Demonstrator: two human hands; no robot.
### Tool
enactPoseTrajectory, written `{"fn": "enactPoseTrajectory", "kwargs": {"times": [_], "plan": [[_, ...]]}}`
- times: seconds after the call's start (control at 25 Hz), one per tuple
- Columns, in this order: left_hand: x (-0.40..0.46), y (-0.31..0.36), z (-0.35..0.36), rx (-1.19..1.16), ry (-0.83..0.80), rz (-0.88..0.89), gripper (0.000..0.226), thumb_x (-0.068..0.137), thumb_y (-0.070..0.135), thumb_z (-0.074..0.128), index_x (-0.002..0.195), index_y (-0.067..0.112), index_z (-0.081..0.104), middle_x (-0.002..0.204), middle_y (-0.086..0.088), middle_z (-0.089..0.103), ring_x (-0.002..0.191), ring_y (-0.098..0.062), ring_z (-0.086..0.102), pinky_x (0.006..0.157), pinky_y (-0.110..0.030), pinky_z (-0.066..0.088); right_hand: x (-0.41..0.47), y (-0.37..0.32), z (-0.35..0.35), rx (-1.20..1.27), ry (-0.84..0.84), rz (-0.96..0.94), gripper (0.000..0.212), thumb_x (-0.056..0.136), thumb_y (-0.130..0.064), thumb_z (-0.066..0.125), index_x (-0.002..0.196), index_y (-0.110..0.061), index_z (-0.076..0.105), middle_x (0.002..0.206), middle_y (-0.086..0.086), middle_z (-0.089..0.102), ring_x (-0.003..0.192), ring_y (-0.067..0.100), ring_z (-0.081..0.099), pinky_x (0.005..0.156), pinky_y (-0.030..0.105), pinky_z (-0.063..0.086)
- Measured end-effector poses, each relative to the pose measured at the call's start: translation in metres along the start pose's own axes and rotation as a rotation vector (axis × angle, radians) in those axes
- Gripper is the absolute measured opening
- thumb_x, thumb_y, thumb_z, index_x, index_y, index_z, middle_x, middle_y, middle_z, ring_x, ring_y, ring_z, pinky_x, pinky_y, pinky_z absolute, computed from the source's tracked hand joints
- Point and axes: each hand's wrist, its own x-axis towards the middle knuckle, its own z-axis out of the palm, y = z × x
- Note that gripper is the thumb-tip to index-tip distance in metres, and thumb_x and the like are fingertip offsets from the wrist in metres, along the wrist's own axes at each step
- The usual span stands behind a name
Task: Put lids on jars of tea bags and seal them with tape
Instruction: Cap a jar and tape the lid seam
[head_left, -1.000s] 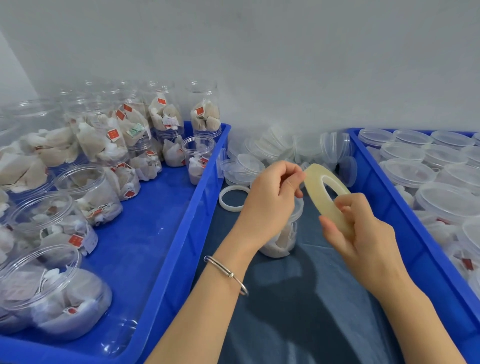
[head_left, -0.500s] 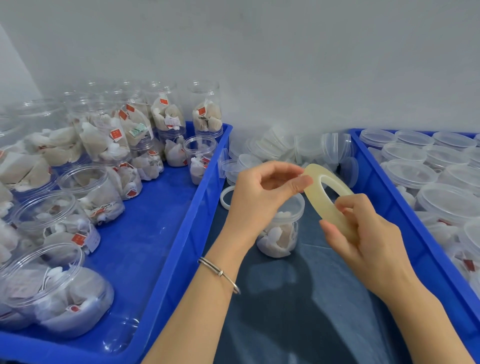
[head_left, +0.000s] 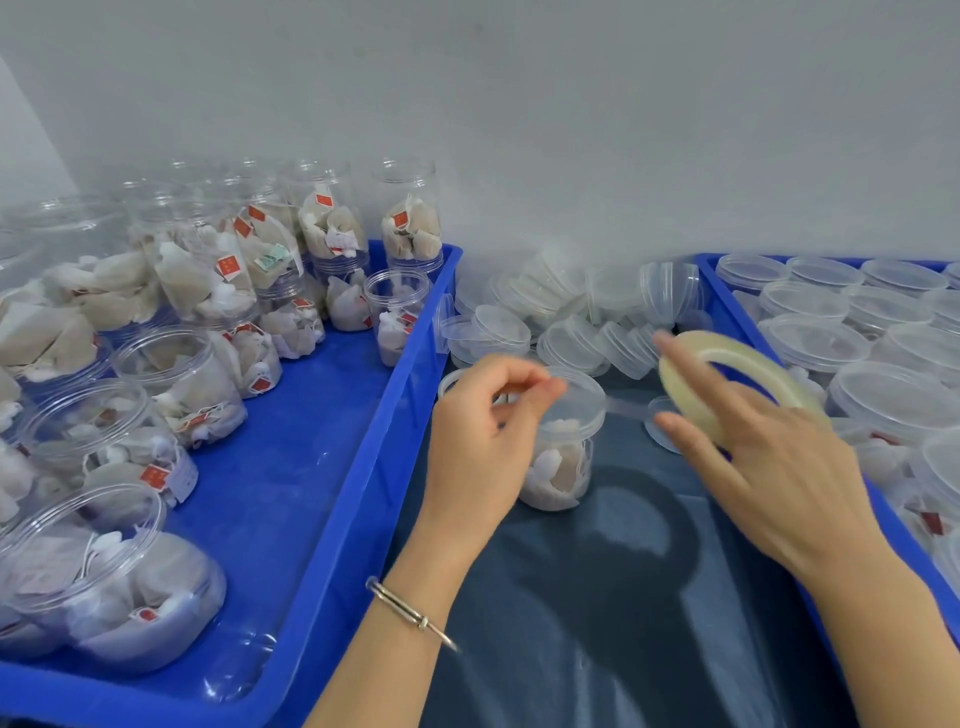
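Head view: my left hand (head_left: 480, 441) pinches the tape end over the jar (head_left: 563, 457); my right hand (head_left: 769, 457) grips the roll (head_left: 737, 379).

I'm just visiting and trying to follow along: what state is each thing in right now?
Jar on the cloth: upright, lid on, tea bags inside.
Tape roll: held up, a strip pulled out.
Left hand: pinching the strip's end.
Right hand: holding the roll.
Jars in the left bin: open, filled.
Jars in the right bin: lidded.

Bright, even light; soft shadows under motion-blurred hands; wide-angle bending at edges.
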Motion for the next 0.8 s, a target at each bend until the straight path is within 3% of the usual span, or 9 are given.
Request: {"fn": "enactPoseTrajectory", "kwargs": {"times": [0.08, 0.24, 0.36, 0.56, 0.64, 0.8], "plan": [[-0.02, -0.029, 0.003, -0.046, 0.081, -0.117, 0.011, 0.089, 0.005, 0.064, 0.081, 0.011, 0.064, 0.082, 0.003, 0.066, 0.078, 0.002, 0.061, 0.073, -0.01, 0.045, -0.007, -0.002, 0.008, -0.079, -0.097, -0.073, 0.05, 0.097, -0.053, 0.03, 0.147, -0.048, 0.022, 0.064, -0.005, 0.046, 0.049, 0.021, 0.045, 0.048, 0.027, 0.026], [-0.045, -0.066, 0.01, -0.123, 0.176, -0.187, 0.014, 0.091, -0.002, 0.058, 0.082, 0.007, 0.061, 0.114, 0.001, 0.061, 0.107, 0.002, 0.058, 0.087, -0.012, 0.044, -0.014, -0.008, 0.024, -0.178, -0.258, -0.094, 0.054, 0.095, -0.049, 0.03, 0.146, -0.05, 0.012, 0.064, -0.004, 0.041, 0.047, 0.024, 0.041, 0.051, 0.031, 0.031], [-0.04, -0.076, 0.011, -0.236, 0.145, -0.202, 0.01, 0.094, 0.002, 0.054, 0.085, 0.004, 0.056, 0.137, 0.005, 0.051, 0.125, -0.004, 0.051, 0.096, -0.014, 0.042, -0.005, -0.009, 0.03, -0.215, -0.221, -0.126, 0.053, 0.094, -0.045, 0.037, 0.146, -0.038, 0.031, 0.06, -0.002, 0.04, 0.041, 0.02, 0.026, 0.045, 0.032, 0.033], [-0.03, -0.079, 0.01, -0.25, 0.109, -0.173, 0.01, 0.095, 0.003, 0.053, 0.087, -0.003, 0.053, 0.136, 0.015, 0.052, 0.125, -0.002, 0.052, 0.096, -0.012, 0.042, 0.002, -0.007, 0.033, -0.242, -0.226, -0.141, 0.05, 0.096, -0.05, 0.026, 0.141, -0.034, 0.044, 0.06, 0.0, 0.038, 0.042, 0.018, 0.021, 0.042, 0.035, 0.036], [-0.029, -0.082, 0.01, -0.248, 0.108, -0.178, 0.01, 0.095, 0.003, 0.053, 0.086, -0.002, 0.053, 0.136, 0.013, 0.053, 0.123, -0.002, 0.053, 0.094, -0.012, 0.042, 0.003, -0.006, 0.035, -0.254, -0.255, -0.131, 0.05, 0.097, -0.052, 0.026, 0.143, -0.036, 0.04, 0.061, 0.0, 0.039, 0.043, 0.018, 0.023, 0.043, 0.034, 0.036], [-0.026, -0.084, 0.012, -0.251, 0.116, -0.189, 0.011, 0.095, 0.005, 0.054, 0.085, 0.0, 0.054, 0.136, 0.007, 0.055, 0.12, -0.003, 0.056, 0.093, -0.012, 0.044, 0.006, -0.004, 0.037, -0.264, -0.357, -0.102, 0.056, 0.091, -0.056, 0.008, 0.146, -0.047, 0.011, 0.074, -0.003, 0.042, 0.052, 0.019, 0.037, 0.057, 0.032, 0.042]]}}
